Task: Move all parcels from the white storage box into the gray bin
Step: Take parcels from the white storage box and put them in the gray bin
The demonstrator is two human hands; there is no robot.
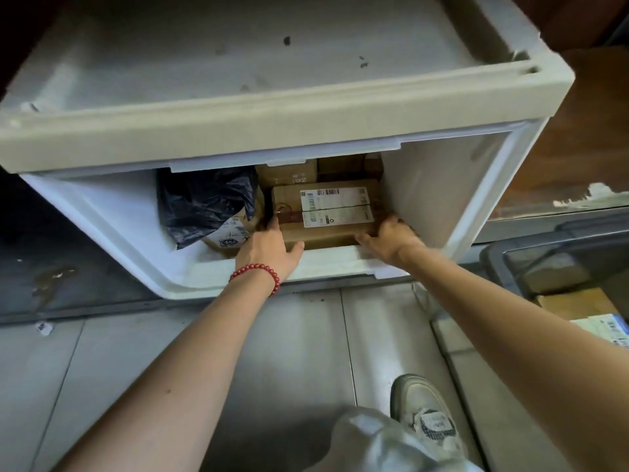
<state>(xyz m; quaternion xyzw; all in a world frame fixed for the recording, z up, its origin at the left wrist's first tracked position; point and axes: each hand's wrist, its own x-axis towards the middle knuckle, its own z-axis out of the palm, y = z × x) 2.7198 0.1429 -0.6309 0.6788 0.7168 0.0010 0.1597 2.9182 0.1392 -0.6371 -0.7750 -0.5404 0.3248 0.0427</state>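
**A:** Which step is this?

**B:** Lifting one out. The left hand [269,243] and right hand [391,238] each have a grip curled round one end of the labelled cardboard parcel [326,233], which sits at the front inside the white storage box [425,192].

**A:** And next?

**B:** Probably draw it forward and carry it right to the gray bin [531,260] (the black bag [204,206] still waits).

We see a pale gray tiled floor [204,369]; on it stands a scuffed white sneaker [422,403], a light gray trouser knee [374,444] just beside it; at left we find a brownish stain [51,277] and a paper scrap [44,328]; a brown wooden panel [578,137] rises at right.
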